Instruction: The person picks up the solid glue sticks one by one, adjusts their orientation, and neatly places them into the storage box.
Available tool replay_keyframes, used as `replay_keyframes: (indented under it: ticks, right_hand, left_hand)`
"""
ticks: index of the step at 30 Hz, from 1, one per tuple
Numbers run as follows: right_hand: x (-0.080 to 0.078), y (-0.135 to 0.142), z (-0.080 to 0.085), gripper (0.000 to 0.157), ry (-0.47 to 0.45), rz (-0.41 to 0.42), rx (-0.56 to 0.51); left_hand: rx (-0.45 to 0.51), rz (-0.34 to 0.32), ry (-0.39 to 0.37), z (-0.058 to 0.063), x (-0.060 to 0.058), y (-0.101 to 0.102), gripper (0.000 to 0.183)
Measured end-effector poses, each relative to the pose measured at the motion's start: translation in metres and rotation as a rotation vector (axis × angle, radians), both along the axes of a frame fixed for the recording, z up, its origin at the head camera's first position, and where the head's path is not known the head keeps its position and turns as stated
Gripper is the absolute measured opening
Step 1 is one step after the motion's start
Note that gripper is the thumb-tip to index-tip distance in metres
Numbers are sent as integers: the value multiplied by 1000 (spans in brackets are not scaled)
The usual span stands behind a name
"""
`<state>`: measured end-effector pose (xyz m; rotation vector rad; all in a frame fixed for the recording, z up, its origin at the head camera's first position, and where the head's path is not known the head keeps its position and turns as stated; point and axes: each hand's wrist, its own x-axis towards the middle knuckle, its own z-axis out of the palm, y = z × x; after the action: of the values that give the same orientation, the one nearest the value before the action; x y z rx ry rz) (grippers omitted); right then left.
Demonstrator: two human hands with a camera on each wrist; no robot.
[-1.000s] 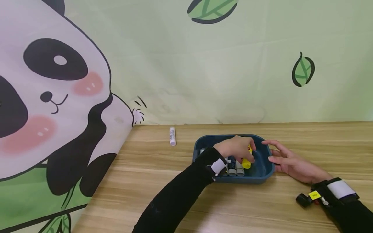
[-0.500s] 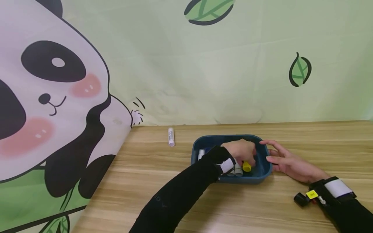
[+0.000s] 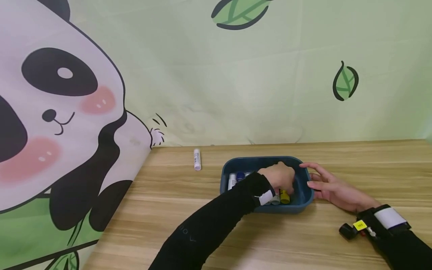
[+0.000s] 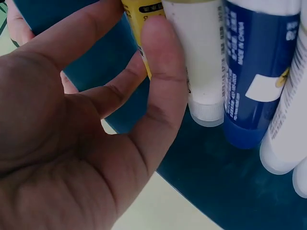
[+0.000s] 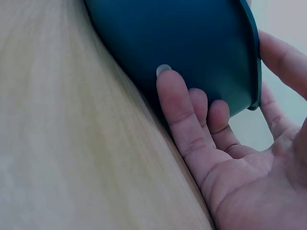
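My left hand (image 3: 278, 177) reaches into a dark blue plastic bin (image 3: 303, 191). Thumb and fingers pinch a yellow glue stick (image 4: 135, 17), which lies beside the other tubes at the right end of their row. Next to it in the left wrist view come a white glue stick (image 4: 204, 62), a blue one (image 4: 259, 62) and further white tubes. At the bin's right end is my right hand (image 3: 337, 190), its fingers lightly bent, with fingertips against the outer wall and at the rim. Part of the row is hidden under my left hand and sleeve.
A lone white glue stick (image 3: 197, 159) stands apart on the wooden table (image 3: 162, 195), left of the bin. Behind the table rises a green backdrop (image 3: 270, 93) printed with a panda and leaves.
My left hand has lowered the yellow glue stick from a raised, tilted position down beside the row in the bin. The right hand stays at the bin's end. The head view has shifted slightly.
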<state>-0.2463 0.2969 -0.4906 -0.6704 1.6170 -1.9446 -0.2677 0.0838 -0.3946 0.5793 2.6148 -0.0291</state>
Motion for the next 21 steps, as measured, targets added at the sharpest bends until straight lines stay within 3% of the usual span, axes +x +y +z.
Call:
replay_keyframes:
  ticks: [10, 21]
  right_hand:
    - [0, 0, 1, 52, 4, 14, -15]
    - [-1, 1, -1, 51, 14, 7, 5]
  left_hand:
    - [26, -20, -25, 5, -2, -5, 30]
    - [88, -45, -84, 7, -2, -9, 28]
